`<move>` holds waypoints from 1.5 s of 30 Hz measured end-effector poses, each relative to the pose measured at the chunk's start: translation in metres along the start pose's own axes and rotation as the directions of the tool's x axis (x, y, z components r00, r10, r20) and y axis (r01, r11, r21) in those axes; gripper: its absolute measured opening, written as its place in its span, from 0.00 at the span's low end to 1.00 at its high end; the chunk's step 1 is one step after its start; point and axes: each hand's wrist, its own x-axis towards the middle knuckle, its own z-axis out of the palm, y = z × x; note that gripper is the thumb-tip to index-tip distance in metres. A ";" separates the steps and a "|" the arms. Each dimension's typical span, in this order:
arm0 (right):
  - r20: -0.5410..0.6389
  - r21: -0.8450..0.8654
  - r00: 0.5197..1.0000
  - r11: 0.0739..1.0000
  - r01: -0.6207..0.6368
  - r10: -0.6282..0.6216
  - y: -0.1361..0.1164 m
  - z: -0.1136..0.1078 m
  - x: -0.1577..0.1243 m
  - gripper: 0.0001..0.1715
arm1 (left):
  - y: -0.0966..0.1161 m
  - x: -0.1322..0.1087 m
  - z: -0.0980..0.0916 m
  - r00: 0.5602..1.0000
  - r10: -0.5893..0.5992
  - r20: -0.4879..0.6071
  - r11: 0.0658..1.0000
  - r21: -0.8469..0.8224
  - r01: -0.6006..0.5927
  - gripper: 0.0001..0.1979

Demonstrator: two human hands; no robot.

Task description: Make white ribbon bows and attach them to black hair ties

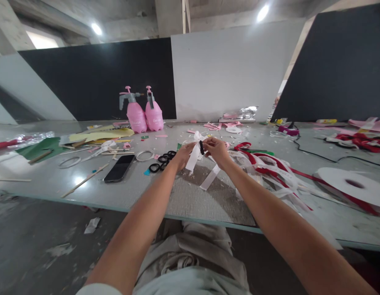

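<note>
Both hands meet over the middle of the table's front part. My left hand [184, 156] is closed on a white ribbon bow [194, 157], whose tails hang down. A black hair tie [202, 148] shows upright against the bow's right side. My right hand [217, 150] pinches at this black band with thumb and fingers; the exact contact is partly hidden. Below, a strip of white ribbon [210, 178] slants over a grey board [214, 200]. Several more black hair ties [163, 160] lie in a loose group just left of my left hand.
A phone [119, 168], a wooden stick [85, 180] and a white ring [145, 155] lie left. Two pink spray bottles [153, 116] stand behind. Right are tangled red and white ribbons [279, 174], a large white spool [358, 184], a purple tool [288, 130] and its black cable [319, 159].
</note>
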 end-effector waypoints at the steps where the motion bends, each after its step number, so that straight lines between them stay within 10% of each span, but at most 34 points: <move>1: 0.004 0.004 1.000 1.000 -0.010 0.010 -0.001 0.000 -0.001 0.20 | 0.000 -0.001 0.000 1.000 0.021 0.009 1.000 0.020 -0.021 0.20; 12: 0.038 0.011 0.992 0.992 -0.123 0.123 -0.007 0.001 -0.005 0.17 | -0.005 0.003 0.000 0.982 0.174 -0.068 0.982 0.082 -0.168 0.20; 25: -0.014 -0.407 0.997 0.911 0.058 -0.070 -0.001 -0.001 -0.001 0.25 | -0.006 0.007 -0.002 0.976 0.190 -0.105 0.971 0.169 -0.171 0.17; 45: 0.075 -0.324 0.997 0.946 0.027 -0.002 0.010 -0.007 0.002 0.16 | -0.014 0.013 -0.007 0.960 0.258 -0.110 0.928 0.304 -0.215 0.18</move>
